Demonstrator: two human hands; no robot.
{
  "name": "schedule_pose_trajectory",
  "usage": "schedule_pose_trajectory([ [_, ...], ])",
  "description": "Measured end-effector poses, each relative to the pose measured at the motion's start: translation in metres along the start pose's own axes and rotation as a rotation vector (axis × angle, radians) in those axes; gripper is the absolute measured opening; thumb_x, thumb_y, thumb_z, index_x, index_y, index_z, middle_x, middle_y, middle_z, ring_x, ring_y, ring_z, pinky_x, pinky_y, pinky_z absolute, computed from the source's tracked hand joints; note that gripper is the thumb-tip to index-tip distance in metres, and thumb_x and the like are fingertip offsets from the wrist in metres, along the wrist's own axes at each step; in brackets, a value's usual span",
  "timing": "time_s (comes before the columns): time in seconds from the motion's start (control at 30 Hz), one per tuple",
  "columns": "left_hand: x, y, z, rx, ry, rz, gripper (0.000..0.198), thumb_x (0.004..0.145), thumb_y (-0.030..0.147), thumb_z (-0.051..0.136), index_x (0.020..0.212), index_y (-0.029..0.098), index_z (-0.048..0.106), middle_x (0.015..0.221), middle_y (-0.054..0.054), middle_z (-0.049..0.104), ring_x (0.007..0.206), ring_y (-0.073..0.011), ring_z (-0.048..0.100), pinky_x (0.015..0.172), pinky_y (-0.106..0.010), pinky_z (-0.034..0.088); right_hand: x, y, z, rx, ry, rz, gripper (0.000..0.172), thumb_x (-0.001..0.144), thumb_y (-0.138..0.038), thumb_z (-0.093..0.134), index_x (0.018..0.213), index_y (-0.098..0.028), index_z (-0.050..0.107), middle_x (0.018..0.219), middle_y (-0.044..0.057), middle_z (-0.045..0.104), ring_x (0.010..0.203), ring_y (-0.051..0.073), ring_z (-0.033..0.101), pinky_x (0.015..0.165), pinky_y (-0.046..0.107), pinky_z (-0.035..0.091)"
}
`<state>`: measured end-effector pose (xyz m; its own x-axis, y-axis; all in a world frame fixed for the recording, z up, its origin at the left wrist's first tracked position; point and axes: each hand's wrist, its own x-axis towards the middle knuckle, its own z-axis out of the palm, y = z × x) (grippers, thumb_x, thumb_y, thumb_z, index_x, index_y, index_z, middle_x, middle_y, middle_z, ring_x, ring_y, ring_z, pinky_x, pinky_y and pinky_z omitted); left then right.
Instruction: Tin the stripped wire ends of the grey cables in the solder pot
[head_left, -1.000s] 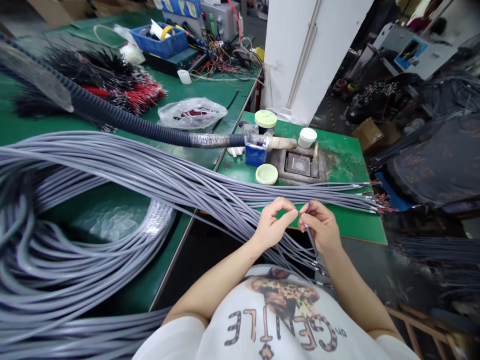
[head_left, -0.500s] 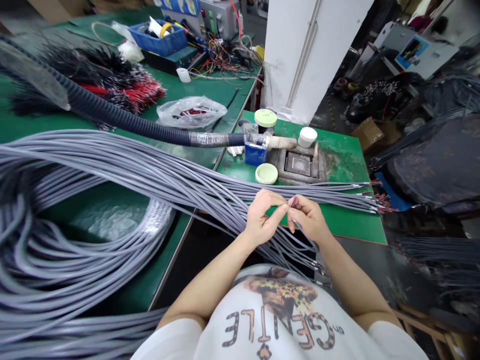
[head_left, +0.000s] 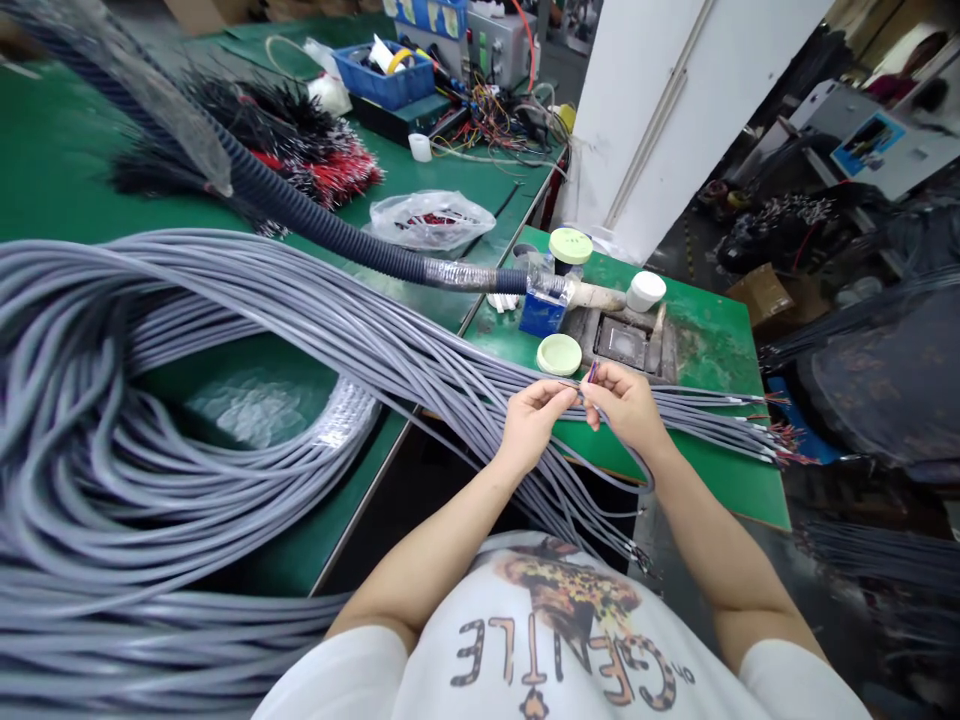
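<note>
My right hand (head_left: pixel 627 402) is closed around the end of a grey cable (head_left: pixel 640 466), which loops down below the hand. Thin dark coloured wires (head_left: pixel 593 371) stick up from between its fingers. Just to the left, my left hand (head_left: pixel 531 422) pinches a thin wire of that same end, and the fingertips of both hands almost meet. Under and behind the hands runs a thick bundle of grey cables (head_left: pixel 420 350). Its stripped ends with reddish wires (head_left: pixel 787 440) lie at the right edge of the small green table.
A soot-stained solder pot (head_left: pixel 624 340) sits behind my hands, with a hose nozzle (head_left: pixel 598 296) beside it. Around it stand a pale green lid (head_left: pixel 559 354), a white jar (head_left: pixel 646 290) and a blue box (head_left: pixel 543 312). Coiled cables (head_left: pixel 225 500) cover the left bench.
The view has shifted, so the bench items appear further right. My fingers have moved slightly at the cable end; more of the coloured wires and the cable loop now show.
</note>
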<state>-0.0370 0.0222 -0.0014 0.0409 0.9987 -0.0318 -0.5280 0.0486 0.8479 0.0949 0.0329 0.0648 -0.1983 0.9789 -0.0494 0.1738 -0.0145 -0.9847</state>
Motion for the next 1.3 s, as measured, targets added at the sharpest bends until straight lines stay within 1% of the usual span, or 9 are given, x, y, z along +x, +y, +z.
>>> schedule_pose_trajectory([
  [0.2, -0.001, 0.003, 0.002, 0.014, 0.036, 0.061, 0.022, 0.073, 0.034, 0.073, 0.071, 0.015, 0.062, 0.069, 0.001, 0.066, 0.067, -0.0109, 0.061, 0.071, -0.025, 0.048, -0.001, 0.004, 0.001, -0.077, 0.006, -0.003, 0.020, 0.081, -0.033, 0.062, 0.072, -0.016, 0.057, 0.049, -0.005, 0.056, 0.038, 0.007, 0.049, 0.039, 0.020, 0.041],
  [0.4, 0.000, 0.001, 0.005, -0.034, 0.050, 0.061, 0.023, 0.073, 0.034, 0.073, 0.071, 0.015, 0.059, 0.068, 0.002, 0.062, 0.066, -0.0096, 0.060, 0.069, -0.023, 0.048, 0.001, 0.002, 0.002, -0.167, 0.006, 0.013, 0.022, 0.079, -0.036, 0.062, 0.071, -0.016, 0.059, 0.049, -0.004, 0.056, 0.038, 0.008, 0.049, 0.039, 0.020, 0.040],
  [0.5, 0.002, -0.001, 0.004, -0.021, 0.042, 0.068, 0.022, 0.075, 0.035, 0.070, 0.075, 0.016, 0.060, 0.070, 0.001, 0.062, 0.067, -0.0106, 0.060, 0.070, -0.024, 0.049, 0.004, -0.002, 0.001, -0.221, -0.013, 0.024, 0.020, 0.079, -0.035, 0.061, 0.071, -0.016, 0.058, 0.046, -0.005, 0.053, 0.037, 0.007, 0.046, 0.039, 0.019, 0.037],
  [0.6, 0.003, -0.003, -0.003, 0.195, 0.021, 0.156, 0.021, 0.079, 0.034, 0.066, 0.091, 0.017, 0.064, 0.077, -0.001, 0.065, 0.070, -0.0133, 0.060, 0.072, -0.027, 0.048, 0.016, -0.004, -0.006, -0.298, -0.019, 0.035, 0.019, 0.077, -0.034, 0.061, 0.071, -0.017, 0.056, 0.046, -0.006, 0.051, 0.037, 0.007, 0.045, 0.038, 0.019, 0.035],
  [0.7, 0.004, -0.008, -0.014, 0.591, -0.008, 0.383, 0.023, 0.083, 0.029, 0.061, 0.103, 0.018, 0.065, 0.084, -0.005, 0.067, 0.080, -0.0175, 0.060, 0.079, -0.032, 0.046, 0.040, -0.002, -0.017, -0.413, -0.041, 0.054, 0.019, 0.075, -0.034, 0.060, 0.068, -0.017, 0.054, 0.045, -0.006, 0.049, 0.037, 0.008, 0.045, 0.039, 0.019, 0.034],
  [0.77, 0.005, -0.014, -0.021, 0.823, -0.048, 0.489, 0.020, 0.085, 0.026, 0.057, 0.102, 0.019, 0.065, 0.084, -0.005, 0.068, 0.083, -0.0193, 0.058, 0.080, -0.034, 0.043, 0.059, 0.003, -0.025, -0.513, -0.075, 0.092, 0.019, 0.074, -0.033, 0.058, 0.065, -0.018, 0.052, 0.046, -0.005, 0.050, 0.038, 0.008, 0.046, 0.039, 0.019, 0.033],
  [0.87, 0.007, -0.023, -0.026, 1.036, -0.105, 0.534, 0.018, 0.087, 0.025, 0.054, 0.098, 0.019, 0.066, 0.083, -0.006, 0.068, 0.081, -0.0195, 0.057, 0.075, -0.033, 0.039, 0.086, 0.012, -0.033, -0.641, -0.130, 0.163, 0.018, 0.071, -0.031, 0.056, 0.061, -0.017, 0.050, 0.048, -0.004, 0.053, 0.038, 0.007, 0.046, 0.040, 0.020, 0.033],
  [1.03, 0.008, -0.029, -0.028, 1.105, -0.110, 0.593, 0.017, 0.089, 0.025, 0.051, 0.093, 0.020, 0.066, 0.082, -0.005, 0.069, 0.077, -0.0185, 0.057, 0.071, -0.033, 0.035, 0.112, 0.025, -0.030, -0.771, -0.201, 0.223, 0.017, 0.068, -0.025, 0.056, 0.056, -0.017, 0.050, 0.045, -0.003, 0.052, 0.037, 0.007, 0.045, 0.039, 0.020, 0.030],
  [1.3, 0.008, -0.031, -0.029, 1.093, -0.124, 0.603, 0.016, 0.089, 0.024, 0.050, 0.091, 0.020, 0.066, 0.077, -0.004, 0.068, 0.076, -0.0182, 0.058, 0.072, -0.033, 0.035, 0.127, 0.025, -0.022, -1.016, -0.242, 0.217, 0.017, 0.069, -0.021, 0.057, 0.053, -0.015, 0.054, 0.046, -0.002, 0.052, 0.045, 0.009, 0.045, 0.046, 0.022, 0.029],
])
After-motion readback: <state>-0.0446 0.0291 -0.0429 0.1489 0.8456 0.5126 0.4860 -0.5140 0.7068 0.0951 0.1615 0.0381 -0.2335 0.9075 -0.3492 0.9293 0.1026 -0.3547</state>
